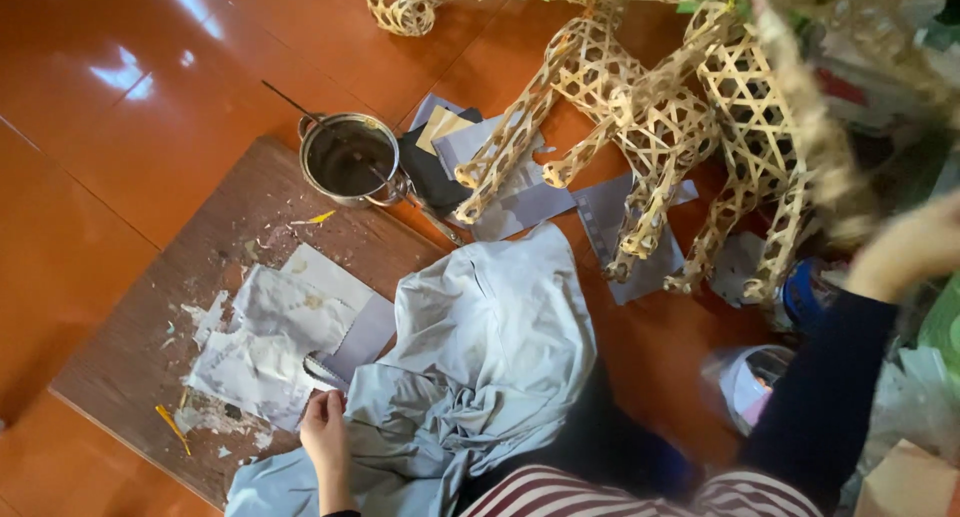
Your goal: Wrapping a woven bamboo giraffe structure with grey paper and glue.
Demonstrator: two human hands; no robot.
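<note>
The left hand (325, 427) rests low on the near edge of the flat brown wooden board (130, 347), with its fingers curled shut on the end of a thin silver metal tool (322, 372). I cannot tell what kind of tool it is. It lies just above the hand, and its long side runs from the hand up and a little to the left, over the white torn paper sheets (270, 332) that are stuck on the board. Right beside this hand, on the right, lies the crumpled pale blue-grey cloth (480, 347). The right hand (915, 247) is far off at the right edge, lifted up and blurry, so I cannot tell if it is open or closed. It is near the woven bamboo animal frame (650, 127). The round metal pot of dark paste (350, 157) sits at the far end of the board.
</note>
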